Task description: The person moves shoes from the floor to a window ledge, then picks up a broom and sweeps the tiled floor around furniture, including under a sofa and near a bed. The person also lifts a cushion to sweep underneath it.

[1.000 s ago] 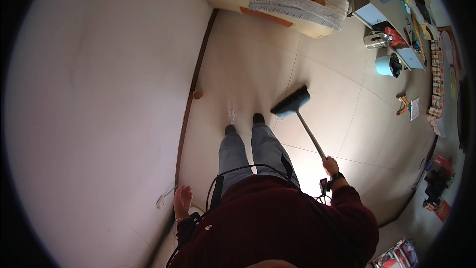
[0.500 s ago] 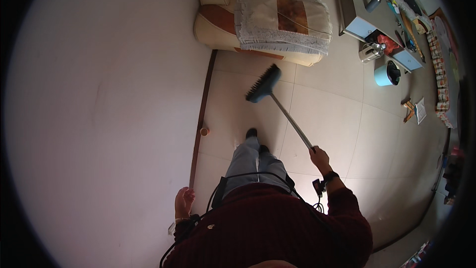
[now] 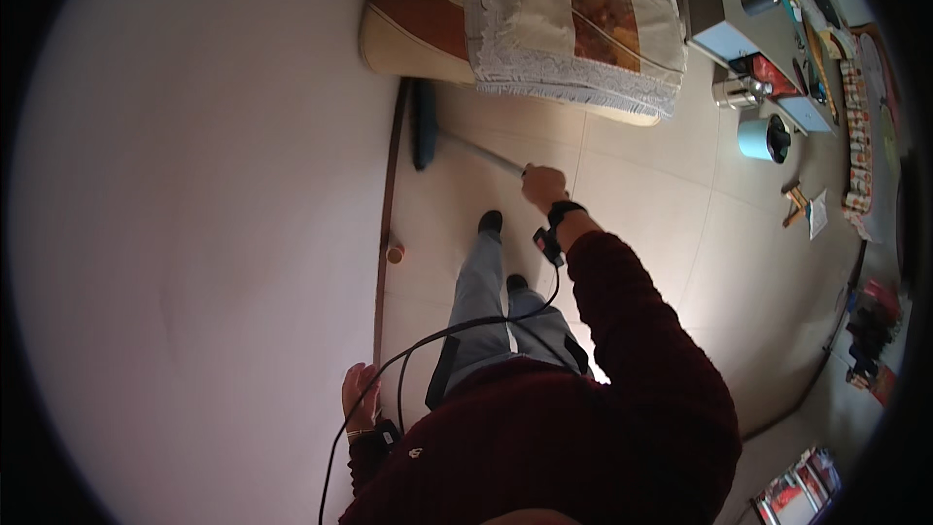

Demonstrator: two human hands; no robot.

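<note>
Gripping the thin metal handle of a broom, the right hand is closed around the shaft with the arm in a dark red sleeve stretched forward; a black wrist strap with a small device sits just behind the hand. The broom's dark head lies on the tiled floor at the floor's left edge, right against the brown skirting strip along the white wall, and just in front of the cream armchair. A fringed grey cloth with a brown patch is draped over the armchair. The left hand hangs low by the person's side, close to the wall, fingers loosely curled and holding nothing that can be seen; a black cable loops past it. A small round brownish object rests on the floor beside the skirting, between the broom head and the left hand. The person's two dark shoes stand on the tiles near the wall. Farther right on the floor stand a light blue cylinder and a metal pot, well apart from the broom.
</note>
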